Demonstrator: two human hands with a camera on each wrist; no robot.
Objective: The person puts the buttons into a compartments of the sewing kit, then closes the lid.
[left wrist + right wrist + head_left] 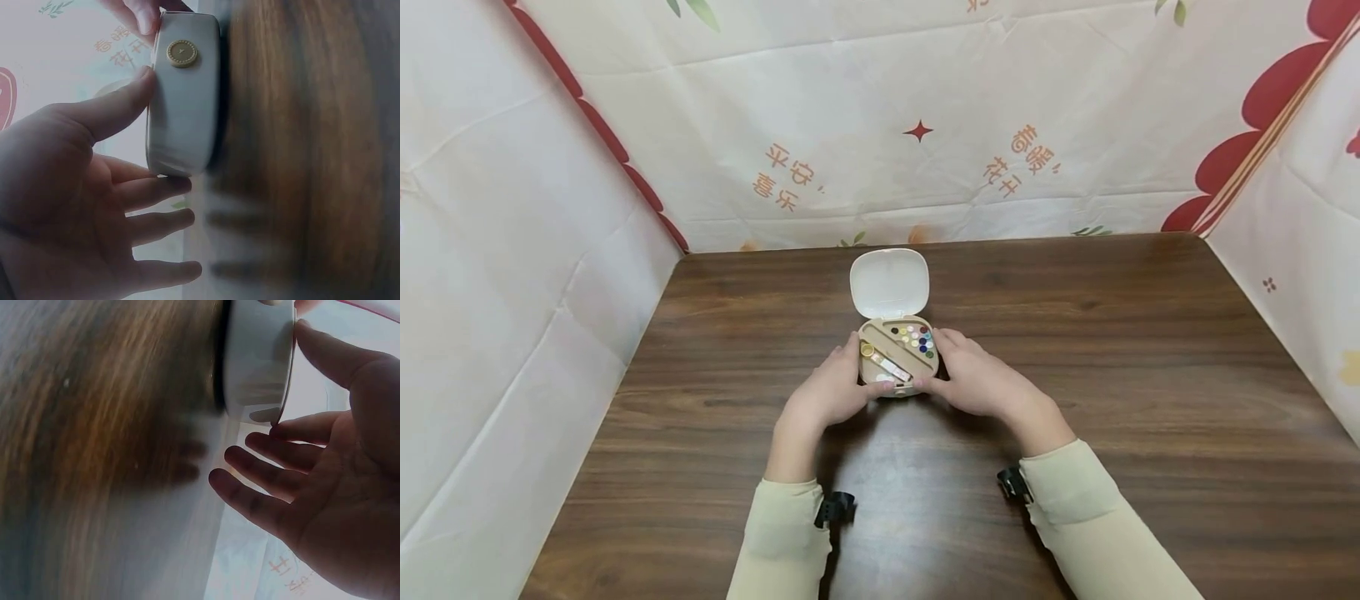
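Observation:
A small sewing kit box [901, 392] stands on the table with its white lid [890, 283] raised at the back. Inside, a slanted divider separates several coloured dots [922, 340] at the right from a narrow strip with a yellow ring [867, 350] at the left. My left hand [827, 390] holds the box's left side, thumb at the front rim and index finger along the side. At the opposite side, my right hand [981, 379] grips it the same way. A round gold clasp [182, 54] shows on the front wall. The other fingers of both hands spread out below.
A dark brown wooden table [1112, 333] lies under the box and both arms. White printed cloth [880, 108] hangs behind the table and along both sides. Each sleeve carries a black wrist camera [837, 508] at its cuff.

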